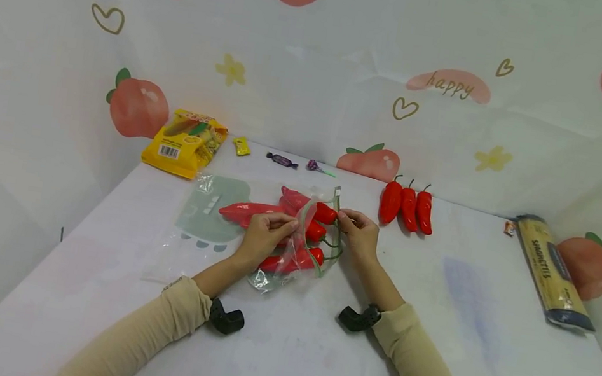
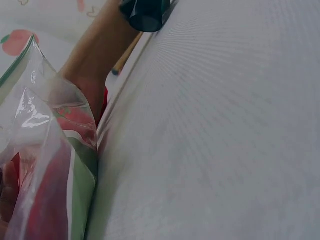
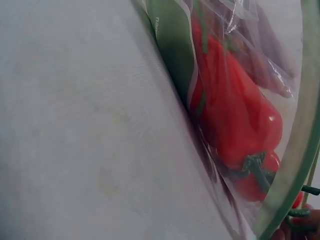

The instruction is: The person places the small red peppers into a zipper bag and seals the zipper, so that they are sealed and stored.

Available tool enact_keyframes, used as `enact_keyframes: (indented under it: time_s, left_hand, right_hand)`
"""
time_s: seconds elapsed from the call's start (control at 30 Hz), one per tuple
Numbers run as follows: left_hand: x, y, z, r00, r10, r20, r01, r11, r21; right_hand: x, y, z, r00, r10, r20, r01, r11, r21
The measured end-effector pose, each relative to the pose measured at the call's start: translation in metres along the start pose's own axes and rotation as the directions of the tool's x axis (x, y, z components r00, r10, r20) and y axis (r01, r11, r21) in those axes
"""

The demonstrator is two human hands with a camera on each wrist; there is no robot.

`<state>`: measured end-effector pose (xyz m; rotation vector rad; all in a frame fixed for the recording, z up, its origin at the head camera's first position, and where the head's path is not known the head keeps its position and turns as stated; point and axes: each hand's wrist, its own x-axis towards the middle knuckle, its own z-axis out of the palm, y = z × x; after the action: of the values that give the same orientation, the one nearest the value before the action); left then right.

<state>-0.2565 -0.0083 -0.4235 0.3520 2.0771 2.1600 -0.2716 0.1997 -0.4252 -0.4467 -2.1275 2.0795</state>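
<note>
A clear zip bag [image 1: 203, 264] with a pale green print and a green zip edge lies on the table, its mouth towards the right. Inside are several red chili peppers [image 1: 251, 212], their green stems pointing to the mouth; one pepper [image 3: 240, 105] fills much of the right wrist view. My left hand [image 1: 264, 238] pinches the bag's upper film near the mouth. At the mouth, the fingers of my right hand [image 1: 361, 237] pinch the stem end of the farthest pepper [image 1: 325, 213], hiding its stem.
Three red chili peppers [image 1: 408, 208] lie behind the right hand. A yellow packet [image 1: 182, 144], a yellow candy [image 1: 241, 146], a purple wrapped candy [image 1: 282, 160] and a lollipop [image 1: 313, 165] are along the back. Far right lie a spaghetti pack [image 1: 555, 272] and a small wrapped piece [image 1: 510, 228].
</note>
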Motion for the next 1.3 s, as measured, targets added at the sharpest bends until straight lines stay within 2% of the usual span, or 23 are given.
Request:
enact_keyframes:
  time_s: [0.07, 0.17, 0.33, 0.4, 0.47, 0.53, 0.6, 0.7, 0.87, 1.0, 1.1, 1.3]
  left_hand:
    - [0.0, -0.001, 0.0, 1.0, 0.001, -0.003, -0.001, 1.0, -0.002]
    - [0.0, -0.002, 0.0, 1.0, 0.006, -0.006, -0.006, 1.0, -0.008]
    - [0.0, -0.002, -0.001, 1.0, 0.004, -0.007, -0.004, 1.0, -0.003]
    - [0.0, -0.002, -0.001, 1.0, 0.0, -0.01, 0.0, 1.0, 0.003]
    - [0.001, -0.002, -0.001, 1.0, -0.003, -0.013, 0.003, 1.0, 0.006]
    - [0.001, -0.003, -0.002, 1.0, -0.006, -0.015, 0.006, 1.0, 0.003]
    - [0.0, -0.002, -0.001, 1.0, -0.005, -0.018, 0.005, 1.0, -0.004]
    - [0.0, -0.003, -0.001, 1.0, -0.001, -0.017, 0.001, 1.0, -0.013]
    - [0.0, -0.005, 0.0, 1.0, 0.0, -0.007, -0.001, 1.0, -0.03]
    - [0.0, -0.004, 0.001, 1.0, 0.002, -0.008, -0.002, 1.0, -0.014]
    - [0.0, -0.004, 0.0, 1.0, 0.002, -0.015, -0.002, 1.0, -0.01]
    - [0.0, -0.004, 0.0, 1.0, -0.004, -0.014, 0.004, 1.0, -0.02]
  right_hand:
    - [0.001, 0.0, -0.001, 1.0, -0.007, -0.001, 0.007, 1.0, 0.015]
    - [0.004, -0.002, -0.006, 1.0, -0.015, -0.005, 0.015, 0.993, 0.115]
    - [0.016, -0.01, -0.022, 0.999, -0.028, -0.031, 0.036, 0.948, 0.315]
    - [0.021, -0.016, -0.031, 0.999, -0.022, -0.032, 0.032, 0.929, 0.368]
    - [0.029, -0.022, -0.041, 0.999, -0.008, -0.045, 0.025, 0.926, 0.376]
    - [0.039, -0.027, -0.05, 0.997, -0.014, -0.074, 0.04, 0.935, 0.353]
    - [0.051, -0.03, -0.058, 0.992, -0.027, -0.119, 0.059, 0.96, 0.275]
    - [0.068, -0.034, -0.067, 0.985, -0.047, -0.166, 0.081, 0.976, 0.203]
    - [0.085, -0.037, -0.075, 0.981, 0.006, -0.192, 0.011, 0.996, 0.086]
    - [0.091, -0.033, -0.072, 0.975, 0.034, -0.218, -0.04, 0.999, -0.023]
    - [0.093, -0.03, -0.064, 0.974, 0.011, -0.227, -0.029, 0.996, -0.078]
    - [0.097, -0.021, -0.052, 0.974, 0.039, -0.222, -0.085, 0.975, -0.204]
